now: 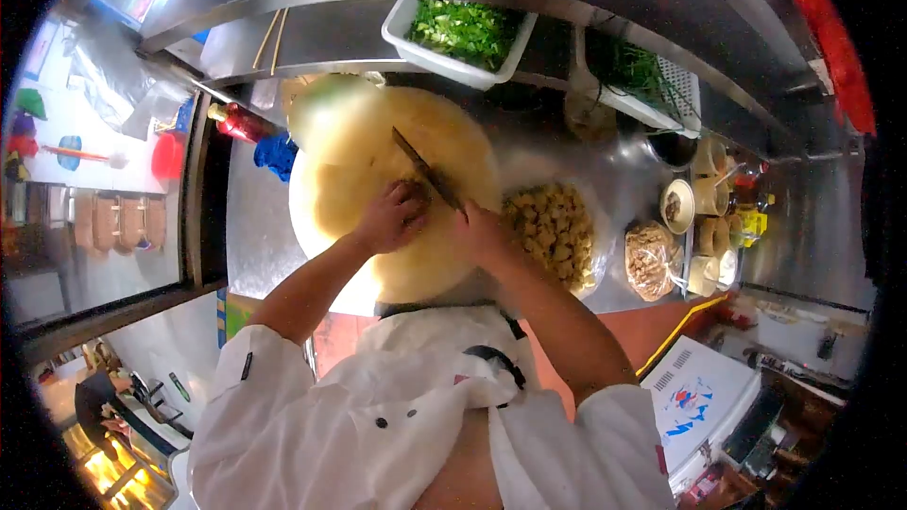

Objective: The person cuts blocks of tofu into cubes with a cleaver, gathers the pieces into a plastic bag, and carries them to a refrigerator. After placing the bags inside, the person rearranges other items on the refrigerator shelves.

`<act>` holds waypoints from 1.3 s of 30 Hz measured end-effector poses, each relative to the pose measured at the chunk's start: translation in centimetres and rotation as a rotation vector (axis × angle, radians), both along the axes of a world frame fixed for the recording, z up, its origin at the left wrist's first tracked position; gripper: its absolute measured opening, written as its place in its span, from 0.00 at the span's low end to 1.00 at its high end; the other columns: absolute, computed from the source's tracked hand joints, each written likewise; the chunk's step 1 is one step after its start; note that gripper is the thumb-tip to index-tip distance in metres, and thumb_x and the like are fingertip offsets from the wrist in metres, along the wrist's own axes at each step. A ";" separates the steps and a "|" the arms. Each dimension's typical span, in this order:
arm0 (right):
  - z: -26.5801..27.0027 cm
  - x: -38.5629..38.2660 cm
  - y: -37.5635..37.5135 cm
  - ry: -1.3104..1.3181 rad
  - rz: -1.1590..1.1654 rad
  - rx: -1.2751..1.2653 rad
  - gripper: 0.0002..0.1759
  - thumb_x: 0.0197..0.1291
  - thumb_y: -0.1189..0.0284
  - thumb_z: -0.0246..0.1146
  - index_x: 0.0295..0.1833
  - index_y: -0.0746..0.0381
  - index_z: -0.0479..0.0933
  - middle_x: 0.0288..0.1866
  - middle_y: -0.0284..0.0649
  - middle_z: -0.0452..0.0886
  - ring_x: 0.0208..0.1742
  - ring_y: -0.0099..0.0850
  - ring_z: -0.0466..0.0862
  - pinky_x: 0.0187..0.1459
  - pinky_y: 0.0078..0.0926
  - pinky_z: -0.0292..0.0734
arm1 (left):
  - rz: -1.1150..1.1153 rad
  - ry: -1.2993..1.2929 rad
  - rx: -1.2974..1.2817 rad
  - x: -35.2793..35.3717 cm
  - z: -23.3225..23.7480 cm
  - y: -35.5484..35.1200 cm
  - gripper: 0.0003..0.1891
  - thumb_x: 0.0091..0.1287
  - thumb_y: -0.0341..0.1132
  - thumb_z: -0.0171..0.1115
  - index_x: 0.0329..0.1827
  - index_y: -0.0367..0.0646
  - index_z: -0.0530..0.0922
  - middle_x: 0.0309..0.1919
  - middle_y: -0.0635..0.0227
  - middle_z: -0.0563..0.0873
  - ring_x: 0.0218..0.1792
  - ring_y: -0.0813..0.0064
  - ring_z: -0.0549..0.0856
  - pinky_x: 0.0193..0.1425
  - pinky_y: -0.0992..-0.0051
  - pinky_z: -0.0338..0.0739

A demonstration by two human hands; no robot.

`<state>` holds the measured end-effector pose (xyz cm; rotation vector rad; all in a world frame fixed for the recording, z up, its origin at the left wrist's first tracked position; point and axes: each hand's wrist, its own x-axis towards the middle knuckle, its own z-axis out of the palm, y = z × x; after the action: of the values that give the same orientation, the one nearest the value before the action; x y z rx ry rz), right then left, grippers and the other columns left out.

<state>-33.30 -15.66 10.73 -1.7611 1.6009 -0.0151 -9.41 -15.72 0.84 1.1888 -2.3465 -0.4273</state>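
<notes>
My right hand (484, 234) is wrapped round the handle of a kitchen knife (425, 164). Its dark blade points up and to the left across a large round chopping board (331, 170). Beside the blade, my left hand (389, 217) rests on the board with its fingers curled in. Something small and brownish seems to lie under those fingertips, but they mostly hide it. To the right of my right hand is a tray of cut brown chunks (553, 231). A blurred pale green smear covers the board's upper left.
A white tub of chopped greens (463, 33) stands on the shelf ahead, with a white basket of long greens (652, 76) to its right. Farther right are a plastic bag of brown pieces (650, 260) and several small bowls (677, 206). A blue cloth (276, 156) lies left of the board.
</notes>
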 end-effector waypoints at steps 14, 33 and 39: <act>1.1 1.4 2.7 0.074 0.104 -0.002 0.15 0.75 0.63 0.55 0.54 0.64 0.75 0.43 0.59 0.87 0.45 0.61 0.88 0.50 0.59 0.82 | 0.019 0.166 0.133 0.9 -6.5 0.5 0.17 0.61 0.40 0.72 0.52 0.49 0.85 0.59 0.53 0.82 0.64 0.44 0.77 0.68 0.52 0.75; 3.7 0.1 4.7 0.074 0.216 -0.009 0.13 0.77 0.64 0.53 0.54 0.63 0.72 0.46 0.60 0.87 0.49 0.62 0.87 0.51 0.58 0.82 | 0.068 0.078 0.007 1.2 -2.1 1.7 0.16 0.59 0.39 0.74 0.49 0.49 0.85 0.57 0.56 0.81 0.62 0.46 0.77 0.63 0.52 0.78; -1.9 4.2 2.0 0.119 0.072 0.071 0.15 0.75 0.63 0.54 0.55 0.62 0.74 0.47 0.59 0.87 0.50 0.61 0.87 0.53 0.60 0.80 | -0.006 0.135 0.043 1.7 -3.7 1.0 0.14 0.62 0.38 0.71 0.50 0.48 0.84 0.54 0.56 0.82 0.59 0.46 0.79 0.63 0.52 0.79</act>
<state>-29.14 -13.65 8.84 -1.7916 1.5998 0.1817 -7.69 -14.76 -2.86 1.1355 -2.2363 -0.5457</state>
